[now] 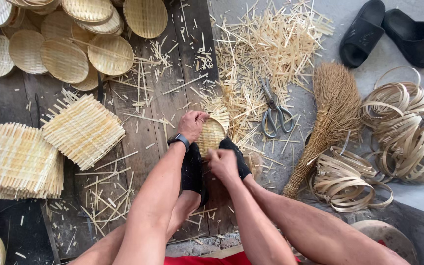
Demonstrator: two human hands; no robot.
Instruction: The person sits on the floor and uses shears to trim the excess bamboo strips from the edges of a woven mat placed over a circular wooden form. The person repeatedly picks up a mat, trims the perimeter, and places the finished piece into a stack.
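Observation:
A small round woven bamboo basket (212, 135) stands on edge between my two black-socked feet (192, 169). My left hand (192, 125), with a dark watch on its wrist, grips the basket's upper left rim. The fingers of my right hand (223, 163) are closed at the basket's lower edge, just in front of the right foot. Whether the right hand pinches a strip or the rim itself is hidden by the fist.
Scissors (273, 110) lie among bamboo offcuts (266, 44) to the right. A straw hand broom (327, 118), coiled bamboo strips (403, 127) and black slippers (388, 32) sit farther right. Square woven mats (82, 128) and finished round baskets (65, 59) are stacked at left.

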